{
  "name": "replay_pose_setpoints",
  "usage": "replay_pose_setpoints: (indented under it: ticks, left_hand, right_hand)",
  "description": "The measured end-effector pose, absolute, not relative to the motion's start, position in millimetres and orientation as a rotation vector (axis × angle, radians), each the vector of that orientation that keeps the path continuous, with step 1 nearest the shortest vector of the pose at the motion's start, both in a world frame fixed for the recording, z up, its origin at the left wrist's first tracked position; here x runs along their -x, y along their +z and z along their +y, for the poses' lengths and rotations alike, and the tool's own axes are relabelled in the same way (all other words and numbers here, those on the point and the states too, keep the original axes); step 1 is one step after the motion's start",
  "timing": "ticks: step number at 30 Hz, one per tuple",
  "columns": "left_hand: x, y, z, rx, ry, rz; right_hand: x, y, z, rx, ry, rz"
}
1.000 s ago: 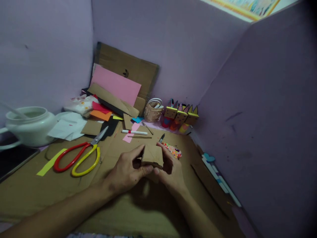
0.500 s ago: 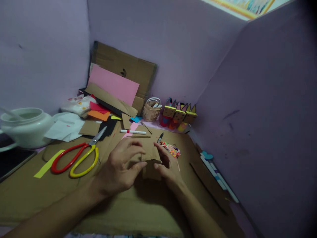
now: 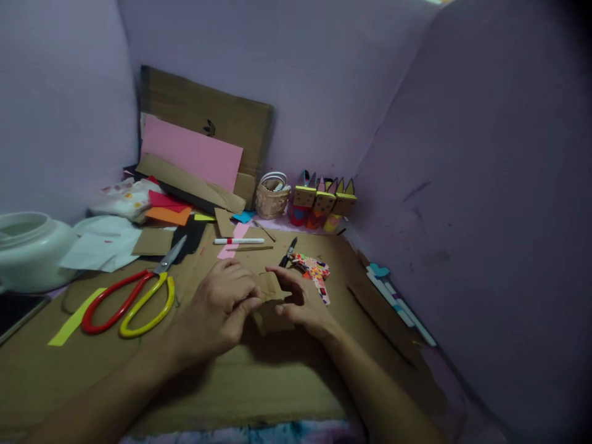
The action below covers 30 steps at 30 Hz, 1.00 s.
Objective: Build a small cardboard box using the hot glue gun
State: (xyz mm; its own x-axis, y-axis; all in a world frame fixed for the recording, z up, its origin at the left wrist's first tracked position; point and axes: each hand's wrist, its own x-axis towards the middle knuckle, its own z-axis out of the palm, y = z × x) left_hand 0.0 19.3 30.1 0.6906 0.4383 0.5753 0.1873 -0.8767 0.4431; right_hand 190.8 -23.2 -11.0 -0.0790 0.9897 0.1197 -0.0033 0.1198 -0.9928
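Observation:
A small folded cardboard piece is between my two hands above the cardboard sheet. My left hand pinches its left edge between thumb and curled fingers. My right hand is curved around the right side, its thumb and fingers apart, with the fingertips near the piece. Just beyond the hands lie a black pen and a floral patterned piece. To the left, scissors with one red and one yellow handle rest with their blades pointing away.
A white pot and a dark flat device are at the left. Coloured papers, a pink sheet, a small basket and animal-faced holders line the back. White strips lie along the right wall.
My left hand has closed its fingers onto the cardboard piece's left edge. The piece has tilted, and the whole view has shifted, with the objects now further left.

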Motion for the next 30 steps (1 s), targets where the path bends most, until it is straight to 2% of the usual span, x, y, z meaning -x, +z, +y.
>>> replay_pose_setpoints:
  ticks: [8, 21, 23, 26, 28, 30]
  left_hand:
    - [2, 40, 24, -2.709, 0.837, 0.349]
    - [17, 41, 35, -2.921, 0.946, 0.118]
    - [18, 37, 36, -2.835, 1.087, 0.233]
    - [15, 31, 33, -2.473, 1.199, 0.65]
    - [8, 28, 30, -2.167, 1.003, 0.83]
    - [1, 27, 26, -1.924, 0.78, 0.819]
  right_hand:
    - [-192, -12, -23, 0.985, 1.241, -1.292]
    - [-192, -13, -21, 0.936, 1.256, -1.182]
    - [-191, -8, -23, 0.901, 1.243, -1.1]
    - [-186, 1, -28, 0.867, 1.245, -0.955]
    - [-182, 6, -31, 0.847, 1.296, -0.923]
    - [-178, 8, -32, 0.819, 1.325, -0.938]
